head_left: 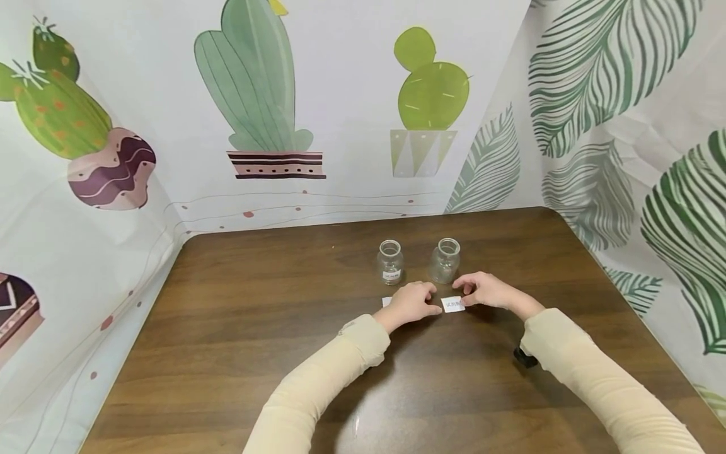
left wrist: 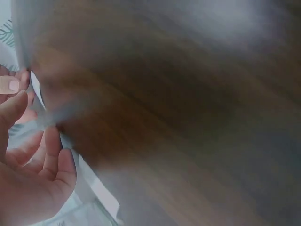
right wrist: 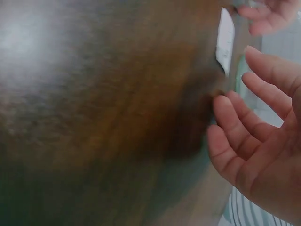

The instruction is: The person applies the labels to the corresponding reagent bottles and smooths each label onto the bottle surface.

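A small white paper label (head_left: pixel 452 304) with dark printed characters lies on the table between the two hands. My right hand (head_left: pixel 489 291) is at its right side, thumb tip overlapping the label's edge in the head view, fingers loosely bent. To the left, my left hand (head_left: pixel 409 304) hovers with its fingers apart from one another, fingertips close to the same label. Part of a second white slip (head_left: pixel 387 301) shows beside the left hand, which hides the rest. Behind the hands stand two uncapped clear glass jars; the left jar (head_left: pixel 389 255) bears a white label, and the right jar (head_left: pixel 445 260) shows none.
The brown wooden table (head_left: pixel 255 328) ends at a back edge against a wall cloth (head_left: pixel 351 94) printed with cacti and leaves. Both jars stand upright, a short gap apart, just beyond the fingertips. A black device (head_left: pixel 525 358) sits under the right cuff.
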`<move>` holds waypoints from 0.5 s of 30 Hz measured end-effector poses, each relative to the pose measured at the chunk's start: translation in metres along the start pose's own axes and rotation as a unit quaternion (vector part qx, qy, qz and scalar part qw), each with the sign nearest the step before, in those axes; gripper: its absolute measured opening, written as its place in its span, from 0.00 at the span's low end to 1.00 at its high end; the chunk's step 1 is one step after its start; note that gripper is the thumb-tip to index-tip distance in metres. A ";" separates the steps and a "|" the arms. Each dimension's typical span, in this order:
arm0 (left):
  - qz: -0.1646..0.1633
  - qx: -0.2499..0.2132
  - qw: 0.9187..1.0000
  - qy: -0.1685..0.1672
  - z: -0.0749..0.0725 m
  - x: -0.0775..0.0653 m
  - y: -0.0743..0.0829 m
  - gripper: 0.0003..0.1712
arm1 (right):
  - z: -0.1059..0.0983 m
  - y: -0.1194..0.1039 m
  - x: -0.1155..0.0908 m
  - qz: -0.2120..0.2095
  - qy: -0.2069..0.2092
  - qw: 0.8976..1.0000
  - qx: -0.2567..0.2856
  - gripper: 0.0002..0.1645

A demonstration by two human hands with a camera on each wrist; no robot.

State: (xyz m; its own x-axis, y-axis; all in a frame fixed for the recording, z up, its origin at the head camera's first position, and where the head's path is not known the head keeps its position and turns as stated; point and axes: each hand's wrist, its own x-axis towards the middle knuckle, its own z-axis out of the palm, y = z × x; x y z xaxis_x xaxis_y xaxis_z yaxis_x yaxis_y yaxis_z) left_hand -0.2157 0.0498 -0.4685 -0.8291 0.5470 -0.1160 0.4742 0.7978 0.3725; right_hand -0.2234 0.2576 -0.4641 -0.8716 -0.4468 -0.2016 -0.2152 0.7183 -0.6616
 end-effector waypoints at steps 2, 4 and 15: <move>-0.004 0.017 1.000 0.013 0.014 0.011 -0.001 0.25 | 0.003 0.001 0.000 -0.009 0.006 1.000 -0.019 0.23; -0.017 0.036 0.999 0.019 0.018 0.014 0.004 0.25 | 0.006 0.001 0.000 -0.020 0.011 0.999 -0.037 0.22; -0.076 0.066 0.995 0.019 0.017 0.015 0.023 0.19 | 0.015 -0.001 0.000 -0.019 0.031 0.996 -0.084 0.19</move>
State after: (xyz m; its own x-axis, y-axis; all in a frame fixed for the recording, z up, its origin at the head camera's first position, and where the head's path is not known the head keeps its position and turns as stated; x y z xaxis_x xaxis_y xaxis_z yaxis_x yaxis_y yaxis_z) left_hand -0.2120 0.0812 -0.4773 -0.9039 0.4087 -0.1263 0.3744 0.8987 0.2285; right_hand -0.2173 0.2490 -0.4742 -0.8857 -0.4457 -0.1301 -0.3151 0.7828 -0.5366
